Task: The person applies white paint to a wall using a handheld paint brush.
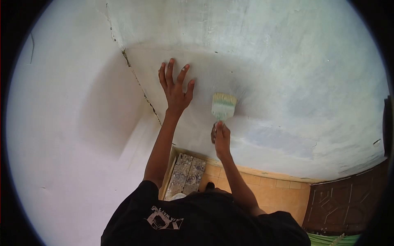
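Note:
My right hand [222,137] is closed round the handle of a wide paintbrush [223,107], its bristles pointing up along the wall. The brush is coated in pale green and white, with yellowish bristle tips. To the upper left, my left hand [175,88] is spread with its fingers apart against the pale, patchy wall [271,78]. A small white spot shows on one of its fingers. Whether the bristles press on the wall is hard to tell.
A jagged crack [139,82] runs down the wall corner. Below stands a paint-spattered plank bench [184,174] with a whitish container [178,196], partly hidden by my body. Orange floor tiles [275,197] lie beyond it. A dark carved wooden panel [344,201] is at lower right.

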A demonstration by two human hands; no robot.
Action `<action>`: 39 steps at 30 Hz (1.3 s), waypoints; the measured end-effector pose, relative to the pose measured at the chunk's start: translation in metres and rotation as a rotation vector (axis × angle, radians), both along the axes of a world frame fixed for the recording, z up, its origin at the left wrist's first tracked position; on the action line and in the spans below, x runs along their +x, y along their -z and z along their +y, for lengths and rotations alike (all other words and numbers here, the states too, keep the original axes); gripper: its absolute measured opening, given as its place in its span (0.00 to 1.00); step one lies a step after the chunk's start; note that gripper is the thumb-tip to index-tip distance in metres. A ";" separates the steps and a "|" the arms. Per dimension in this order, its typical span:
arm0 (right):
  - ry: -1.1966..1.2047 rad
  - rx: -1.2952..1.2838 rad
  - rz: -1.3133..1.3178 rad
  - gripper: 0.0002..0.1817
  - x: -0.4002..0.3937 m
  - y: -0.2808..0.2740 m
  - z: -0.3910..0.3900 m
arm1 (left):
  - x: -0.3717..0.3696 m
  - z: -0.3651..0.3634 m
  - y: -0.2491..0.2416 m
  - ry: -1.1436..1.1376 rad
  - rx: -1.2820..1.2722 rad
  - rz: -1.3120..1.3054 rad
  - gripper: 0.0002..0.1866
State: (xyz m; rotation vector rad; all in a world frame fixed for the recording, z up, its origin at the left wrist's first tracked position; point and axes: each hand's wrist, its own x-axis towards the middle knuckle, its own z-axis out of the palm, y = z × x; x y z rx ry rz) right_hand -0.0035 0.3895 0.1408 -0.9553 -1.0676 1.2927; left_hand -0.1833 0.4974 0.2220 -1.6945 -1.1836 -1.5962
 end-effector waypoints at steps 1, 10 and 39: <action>-0.018 -0.001 0.030 0.22 0.000 -0.003 -0.007 | -0.002 0.007 0.000 -0.038 -0.008 0.012 0.22; 0.012 0.134 0.063 0.23 -0.003 -0.050 0.037 | -0.017 0.032 0.015 -0.109 0.029 0.049 0.25; 0.060 0.096 -0.066 0.22 -0.008 -0.041 0.029 | -0.047 0.050 0.018 -0.066 0.193 -0.026 0.29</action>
